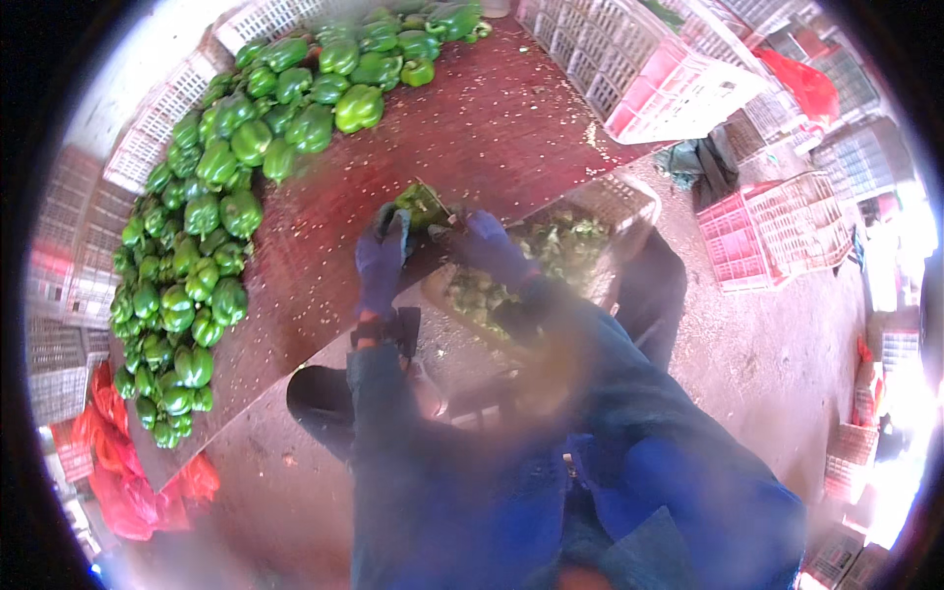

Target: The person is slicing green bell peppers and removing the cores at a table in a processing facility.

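My left hand [380, 254], in a purple glove, grips a green bell pepper [419, 207] at the near edge of the dark red tabletop [472, 133]. My right hand [493, 245], gloved as well, holds a small knife [440, 204] whose thin blade lies against the pepper. How deep the blade sits cannot be told. Below my right forearm stands a plastic crate [640, 193] holding pale green pepper scraps [549, 247]. A large pile of whole green bell peppers [243, 144] curves along the table's far and left sides.
Stacked plastic crates [590, 59] stand at the table's far right. A pink and white crate [774, 230] rests on the floor at right. Red plastic bags [133, 494] lie by the table's left corner. Pale seeds dot the tabletop. My knees flank the scrap crate.
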Demonstrator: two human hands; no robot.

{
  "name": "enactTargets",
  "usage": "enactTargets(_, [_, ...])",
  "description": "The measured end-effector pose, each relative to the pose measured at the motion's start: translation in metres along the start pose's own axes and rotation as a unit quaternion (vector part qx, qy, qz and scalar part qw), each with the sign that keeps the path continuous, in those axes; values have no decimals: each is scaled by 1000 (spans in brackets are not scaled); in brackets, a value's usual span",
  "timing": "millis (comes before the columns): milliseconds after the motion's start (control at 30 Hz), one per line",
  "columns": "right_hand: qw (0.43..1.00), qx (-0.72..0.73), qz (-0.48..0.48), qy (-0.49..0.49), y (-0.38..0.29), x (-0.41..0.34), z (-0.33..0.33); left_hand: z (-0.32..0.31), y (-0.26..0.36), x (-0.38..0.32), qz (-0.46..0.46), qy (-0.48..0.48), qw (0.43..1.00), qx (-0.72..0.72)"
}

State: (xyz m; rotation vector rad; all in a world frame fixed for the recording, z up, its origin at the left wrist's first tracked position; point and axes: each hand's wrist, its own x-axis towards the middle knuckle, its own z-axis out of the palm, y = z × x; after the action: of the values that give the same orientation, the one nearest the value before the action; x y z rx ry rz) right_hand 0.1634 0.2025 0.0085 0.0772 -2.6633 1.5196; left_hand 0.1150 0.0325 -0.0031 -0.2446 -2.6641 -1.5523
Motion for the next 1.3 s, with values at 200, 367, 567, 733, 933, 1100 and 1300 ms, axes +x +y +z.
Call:
enactTargets(200, [924,-195,-297,145,38,-13,-3,13,14,10,-93,22,981,-167])
enactTargets(367, [945,-178,-264,72,5,-16,-9,17,-3,13,-91,26,988,-124])
enactTargets(567, [876,-392,-267,-84,16,-12,-10,24,-5,14,-83,43,989,-116])
enactTargets(733, [873,-363,-327,-5,20,-8,6,20,-9,12,-74,36,992,-96])
enactTargets(933, [877,-290,-373,92,43,13,11,28,10,10,-68,46,996,-19])
enactTargets(1100, [807,-400,-431,61,22,4,17,30,-22,15,-89,53,984,-147])
enactTargets(1300, [827,-492,-269,-43,33,-2,26,24,4,1,-55,29,996,-68])
